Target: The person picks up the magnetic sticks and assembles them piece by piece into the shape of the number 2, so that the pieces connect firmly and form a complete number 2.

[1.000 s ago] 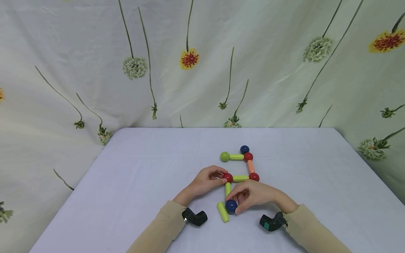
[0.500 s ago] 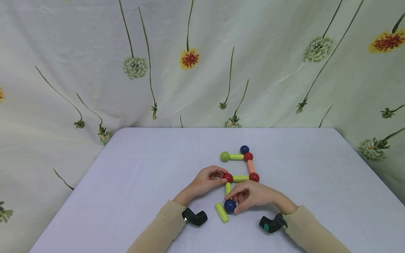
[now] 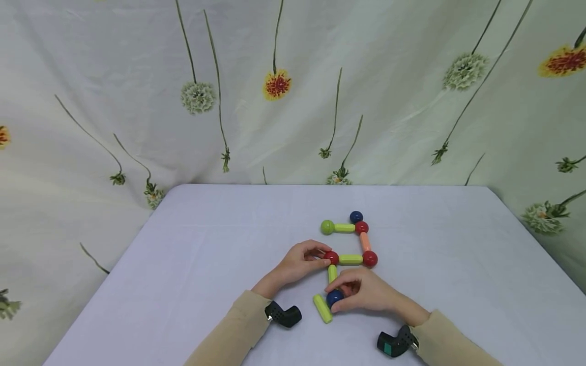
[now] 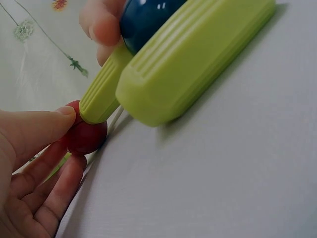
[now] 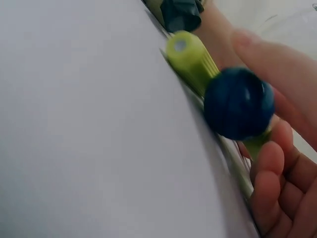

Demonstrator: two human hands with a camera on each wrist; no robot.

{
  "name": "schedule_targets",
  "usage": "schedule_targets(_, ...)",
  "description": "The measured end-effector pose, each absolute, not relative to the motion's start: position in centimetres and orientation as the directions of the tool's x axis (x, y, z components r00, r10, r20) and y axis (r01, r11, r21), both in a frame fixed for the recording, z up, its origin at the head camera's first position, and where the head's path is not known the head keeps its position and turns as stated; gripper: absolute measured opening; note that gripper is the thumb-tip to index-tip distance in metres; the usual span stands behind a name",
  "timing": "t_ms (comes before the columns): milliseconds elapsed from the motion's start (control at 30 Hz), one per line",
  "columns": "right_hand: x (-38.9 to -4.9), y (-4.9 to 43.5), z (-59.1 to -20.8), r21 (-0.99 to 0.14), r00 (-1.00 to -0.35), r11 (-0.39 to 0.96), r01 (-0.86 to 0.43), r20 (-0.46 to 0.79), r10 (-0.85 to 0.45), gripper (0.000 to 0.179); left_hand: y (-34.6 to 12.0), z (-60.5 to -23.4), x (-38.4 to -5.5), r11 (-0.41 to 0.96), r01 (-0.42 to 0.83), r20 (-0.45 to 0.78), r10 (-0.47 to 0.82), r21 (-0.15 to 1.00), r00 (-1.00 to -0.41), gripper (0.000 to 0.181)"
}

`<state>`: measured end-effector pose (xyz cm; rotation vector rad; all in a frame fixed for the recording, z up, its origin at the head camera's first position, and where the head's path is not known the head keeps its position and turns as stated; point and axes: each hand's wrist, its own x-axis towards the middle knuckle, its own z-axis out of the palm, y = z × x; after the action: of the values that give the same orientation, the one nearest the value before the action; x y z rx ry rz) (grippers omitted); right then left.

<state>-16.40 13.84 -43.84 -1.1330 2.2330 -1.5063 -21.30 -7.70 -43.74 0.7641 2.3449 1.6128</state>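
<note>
Thumb and fingers of my left hand (image 3: 299, 262) pinch a red ball (image 3: 331, 258), also seen in the left wrist view. From that ball a yellow-green rod (image 3: 332, 274) runs toward me to a dark blue ball (image 3: 335, 299). My right hand (image 3: 368, 292) holds this blue ball, index finger over its far side and thumb across its near side. Beside the blue ball, on its left, lies a second yellow-green rod (image 3: 322, 308), large in front in the left wrist view. Another yellow-green rod (image 3: 350, 260) joins the pinched red ball to a red ball (image 3: 370, 259).
Farther back, an orange rod (image 3: 364, 241) leads to another red ball (image 3: 361, 227), touching a blue ball (image 3: 356, 217). A yellow-green rod (image 3: 344, 227) ends in a green ball (image 3: 327, 226). A white cloth covers the table (image 3: 229, 223); flowered fabric (image 3: 293, 127) hangs behind.
My right hand has drawn slightly toward me, its thumb now overlapping the blue ball. The left hand keeps its grip. The whole head view has shifted a little.
</note>
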Motion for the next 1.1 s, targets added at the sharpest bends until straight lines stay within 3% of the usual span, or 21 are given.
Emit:
schedule_targets(400,-13.4,12.9,-44.3,-0.845,-0.793,0.226,-0.484,0.314,-0.523,0.023,-7.5,-43.4,-21.1,0.280,0.295,0.121,0.506,0.914,-0.854,0.029)
schedule_targets(667,-10.9,12.0,-44.0,-0.882,-0.913,0.318,-0.349,0.243,-0.327,0.021,-7.4,-40.7,-19.5,0.270,0.305,0.128,0.519,0.913,-0.845,0.028)
schedule_targets(1100,-9.1,11.5,-44.2,-0.863,-0.949,0.423,-0.276,0.174,-0.264,0.025,-7.6,-43.9,-21.4,0.288,0.297,0.122,0.500,0.910,-0.858,0.029)
